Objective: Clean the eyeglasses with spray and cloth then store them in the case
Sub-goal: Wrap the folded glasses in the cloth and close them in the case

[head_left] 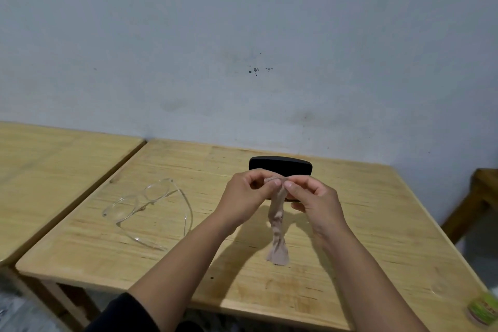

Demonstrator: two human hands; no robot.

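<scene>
Clear-framed eyeglasses point(151, 207) lie on the wooden table point(377, 210) at the left, temples unfolded toward me. A black glasses case point(280, 164) stands open at the back of the table, partly hidden behind my hands. My left hand point(245, 199) and my right hand point(315, 197) are raised above the table in front of the case. Both pinch the top edge of a small beige cleaning cloth point(277, 226), which hangs twisted down from my fingertips. I see no spray bottle that I can identify.
A second wooden table point(54, 170) adjoins on the left with a narrow gap between. A wooden piece of furniture point(479, 197) stands at the right. A green round object point(483, 310) sits at the bottom right corner. A grey wall rises behind.
</scene>
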